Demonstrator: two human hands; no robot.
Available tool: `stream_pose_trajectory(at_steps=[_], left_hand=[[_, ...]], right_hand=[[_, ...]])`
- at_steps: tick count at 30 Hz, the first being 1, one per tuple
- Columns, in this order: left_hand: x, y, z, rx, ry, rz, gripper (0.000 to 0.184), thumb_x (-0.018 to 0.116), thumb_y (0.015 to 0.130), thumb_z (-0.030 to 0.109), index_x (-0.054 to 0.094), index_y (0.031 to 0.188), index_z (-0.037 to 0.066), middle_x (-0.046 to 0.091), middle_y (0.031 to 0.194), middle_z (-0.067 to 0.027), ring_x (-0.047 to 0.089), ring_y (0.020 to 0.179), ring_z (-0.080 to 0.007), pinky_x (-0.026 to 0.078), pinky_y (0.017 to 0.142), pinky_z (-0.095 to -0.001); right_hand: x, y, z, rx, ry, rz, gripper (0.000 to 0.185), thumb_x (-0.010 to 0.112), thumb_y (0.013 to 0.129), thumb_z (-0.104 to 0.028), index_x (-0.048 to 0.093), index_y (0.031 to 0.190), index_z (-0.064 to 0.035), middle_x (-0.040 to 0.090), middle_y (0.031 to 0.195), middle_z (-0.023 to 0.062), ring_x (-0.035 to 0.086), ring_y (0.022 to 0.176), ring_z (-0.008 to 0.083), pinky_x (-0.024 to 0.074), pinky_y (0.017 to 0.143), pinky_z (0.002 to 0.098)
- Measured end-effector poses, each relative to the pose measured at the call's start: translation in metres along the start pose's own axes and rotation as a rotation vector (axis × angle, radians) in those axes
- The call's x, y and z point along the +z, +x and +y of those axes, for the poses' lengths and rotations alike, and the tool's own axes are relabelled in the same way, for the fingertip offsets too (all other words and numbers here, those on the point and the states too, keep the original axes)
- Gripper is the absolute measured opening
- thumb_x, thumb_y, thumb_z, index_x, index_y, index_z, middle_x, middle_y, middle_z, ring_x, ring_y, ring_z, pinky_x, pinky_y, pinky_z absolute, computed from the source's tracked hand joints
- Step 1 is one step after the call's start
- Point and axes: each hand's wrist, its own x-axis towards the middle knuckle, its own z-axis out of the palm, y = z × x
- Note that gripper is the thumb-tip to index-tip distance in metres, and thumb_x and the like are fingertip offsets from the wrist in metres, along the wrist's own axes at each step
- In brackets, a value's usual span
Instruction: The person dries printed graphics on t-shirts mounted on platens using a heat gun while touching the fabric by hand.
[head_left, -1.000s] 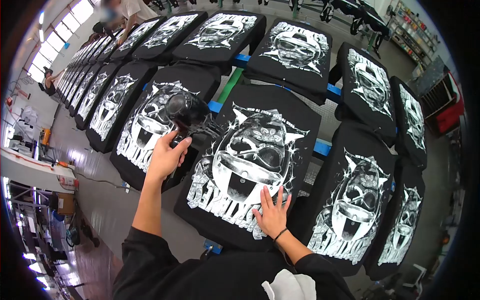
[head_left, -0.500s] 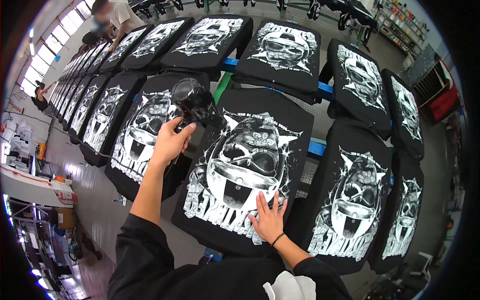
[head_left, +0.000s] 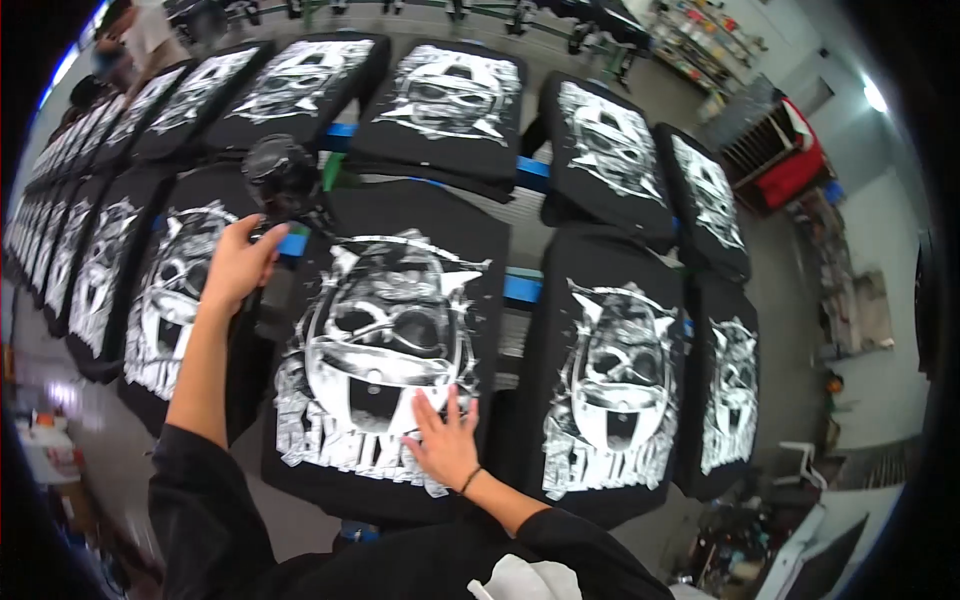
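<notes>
My left hand (head_left: 240,262) is closed around the handle of a glossy black hair dryer (head_left: 278,168), whose nozzle points over the upper left part of a black T-shirt (head_left: 468,225). The shirt is stretched over a flat board in front of me and carries a white print of a masked, helmeted figure above block lettering. Flat on the lower right of that print lies my right hand (head_left: 446,440), fingers spread, with a dark band at the wrist. The dryer's handle is mostly hidden by my fingers.
More printed black shirts (head_left: 612,390) lie on boards in two rows, reaching far to the left. Blue brackets (head_left: 522,288) show between boards. At the back left stands a person (head_left: 150,45). Shelves (head_left: 705,40) and a red item (head_left: 800,165) are beyond on the right.
The camera view has turned to the right, so everything appears further left. My left hand still grips the hair dryer, and my right hand stays flat on the same print.
</notes>
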Motion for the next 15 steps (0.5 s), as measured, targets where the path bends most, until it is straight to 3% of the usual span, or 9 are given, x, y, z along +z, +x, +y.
stream_pose_trajectory(at_steps=[7,10,15], left_hand=[[0.026,-0.014,0.019,-0.020,-0.001,-0.035,0.047,0.073,0.089,0.030,0.061,0.120,-0.003,0.061,0.069,-0.0024,0.051,0.053,-0.0065,0.041,0.046,-0.0230],[0.043,-0.003,0.004,0.071,0.006,-0.056,0.039,0.074,0.088,0.031,0.066,0.102,-0.004,0.064,0.067,-0.0044,0.057,0.055,-0.0080,0.045,0.050,-0.0272],[0.069,-0.015,0.029,0.027,0.019,-0.101,0.045,0.073,0.088,0.030,0.065,0.115,-0.005,0.060,0.064,-0.0023,0.053,0.052,-0.0077,0.043,0.049,-0.0260]], right_hand=[[0.001,-0.002,0.001,0.020,-0.021,-0.060,0.072,0.051,0.095,-0.052,0.039,0.151,-0.0080,0.027,0.162,0.0032,0.013,0.148,0.0480,0.0090,0.111,0.0729],[-0.001,-0.001,0.002,-0.006,0.033,-0.038,0.072,0.050,0.096,-0.051,0.039,0.150,-0.0046,0.027,0.162,0.0048,0.013,0.147,0.0490,0.0088,0.110,0.0732],[-0.006,-0.003,0.003,-0.044,0.059,0.033,0.069,0.052,0.096,-0.048,0.041,0.148,-0.0054,0.028,0.162,0.0043,0.013,0.147,0.0492,0.0066,0.111,0.0722]])
